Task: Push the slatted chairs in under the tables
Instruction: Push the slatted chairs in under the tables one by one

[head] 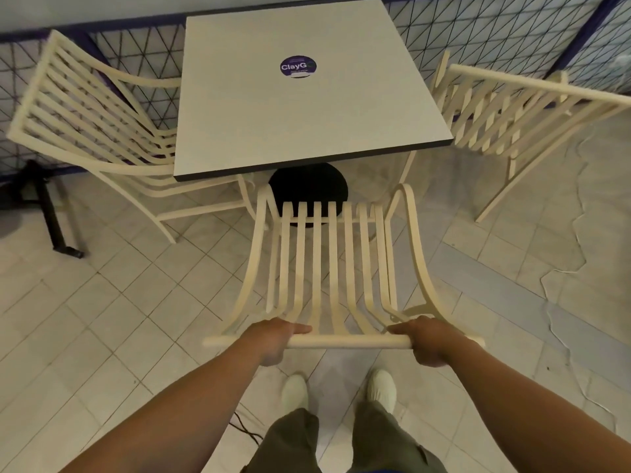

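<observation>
A cream slatted chair [333, 268] stands in front of me, its seat pointing at the white square table [307, 107]. The chair's front edge sits just short of the table's near edge, above the black round base [307, 186]. My left hand [273, 339] grips the left part of the chair's top rail. My right hand [430, 339] grips the right part of the same rail. A second slatted chair [95, 124] is at the table's left side, its seat partly under the top. A third slatted chair [505, 114] stands at the right side.
A blue-framed wire mesh fence [495, 32] runs behind the table. A black stand [51, 213] rests on the tiled floor at the left. A thin cable [246, 428] lies on the floor near my white shoes. A purple round sticker [297, 66] marks the tabletop.
</observation>
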`<state>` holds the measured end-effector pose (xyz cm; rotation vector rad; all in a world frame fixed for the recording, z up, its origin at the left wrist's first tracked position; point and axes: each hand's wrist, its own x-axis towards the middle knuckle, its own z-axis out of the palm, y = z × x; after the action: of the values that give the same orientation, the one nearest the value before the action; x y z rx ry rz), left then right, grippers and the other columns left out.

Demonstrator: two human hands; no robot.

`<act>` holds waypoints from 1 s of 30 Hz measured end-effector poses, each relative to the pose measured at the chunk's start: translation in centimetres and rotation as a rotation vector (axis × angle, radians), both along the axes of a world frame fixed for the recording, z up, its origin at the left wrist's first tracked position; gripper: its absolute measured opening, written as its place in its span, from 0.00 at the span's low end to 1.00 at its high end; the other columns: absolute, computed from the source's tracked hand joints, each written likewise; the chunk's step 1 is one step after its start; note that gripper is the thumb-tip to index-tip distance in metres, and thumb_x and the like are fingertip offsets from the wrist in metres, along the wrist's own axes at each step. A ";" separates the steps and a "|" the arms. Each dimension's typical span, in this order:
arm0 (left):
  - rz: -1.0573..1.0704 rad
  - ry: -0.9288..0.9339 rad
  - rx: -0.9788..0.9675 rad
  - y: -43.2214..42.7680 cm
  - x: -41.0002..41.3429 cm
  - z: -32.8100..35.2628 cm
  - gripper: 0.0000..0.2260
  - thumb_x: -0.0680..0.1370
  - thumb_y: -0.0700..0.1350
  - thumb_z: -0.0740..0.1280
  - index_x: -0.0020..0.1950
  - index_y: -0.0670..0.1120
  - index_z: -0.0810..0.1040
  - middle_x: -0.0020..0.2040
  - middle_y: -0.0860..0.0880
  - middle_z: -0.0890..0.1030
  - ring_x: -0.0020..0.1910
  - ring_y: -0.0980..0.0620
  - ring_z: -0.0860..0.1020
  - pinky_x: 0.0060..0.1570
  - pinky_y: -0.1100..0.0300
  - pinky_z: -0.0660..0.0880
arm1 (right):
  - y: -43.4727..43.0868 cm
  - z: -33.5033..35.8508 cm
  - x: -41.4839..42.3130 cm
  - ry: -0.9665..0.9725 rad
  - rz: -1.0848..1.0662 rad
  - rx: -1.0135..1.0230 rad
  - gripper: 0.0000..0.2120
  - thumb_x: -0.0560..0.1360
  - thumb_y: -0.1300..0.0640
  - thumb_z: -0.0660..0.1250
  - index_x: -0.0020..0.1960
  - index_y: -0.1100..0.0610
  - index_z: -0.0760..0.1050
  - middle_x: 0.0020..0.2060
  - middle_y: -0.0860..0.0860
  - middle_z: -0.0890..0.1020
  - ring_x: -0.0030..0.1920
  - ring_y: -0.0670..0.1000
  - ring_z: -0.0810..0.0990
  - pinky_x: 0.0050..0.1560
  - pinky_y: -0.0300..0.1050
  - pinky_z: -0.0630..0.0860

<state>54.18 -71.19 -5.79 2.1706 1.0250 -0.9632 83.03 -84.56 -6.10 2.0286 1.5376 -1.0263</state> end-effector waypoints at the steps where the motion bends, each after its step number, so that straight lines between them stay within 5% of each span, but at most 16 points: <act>1: 0.004 0.011 -0.003 0.0 0.1 0.1 0.40 0.78 0.32 0.63 0.78 0.68 0.56 0.60 0.48 0.75 0.47 0.49 0.75 0.46 0.56 0.76 | 0.1 -0.1 0.2 0.014 0.018 0.007 0.32 0.76 0.61 0.68 0.73 0.35 0.66 0.62 0.47 0.78 0.55 0.51 0.78 0.59 0.48 0.77; 9: 0.074 0.054 -0.002 -1.9 2.7 0.7 0.40 0.79 0.33 0.62 0.77 0.71 0.55 0.67 0.47 0.73 0.55 0.46 0.78 0.47 0.56 0.74 | 0.5 0.4 4.0 0.074 0.183 0.001 0.33 0.76 0.62 0.66 0.76 0.40 0.63 0.66 0.52 0.74 0.62 0.56 0.76 0.63 0.50 0.73; 30: 0.169 -0.010 0.050 -1.2 8.2 0.3 0.40 0.77 0.32 0.63 0.77 0.70 0.57 0.64 0.48 0.76 0.54 0.46 0.79 0.48 0.54 0.76 | 4.9 1.3 10.1 0.026 0.272 -0.022 0.33 0.76 0.63 0.66 0.77 0.41 0.63 0.64 0.50 0.76 0.60 0.52 0.77 0.60 0.45 0.73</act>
<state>62.35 -72.39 -5.45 2.0869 1.2176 -0.8568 93.15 -79.68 -4.83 1.7367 1.7482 -0.9606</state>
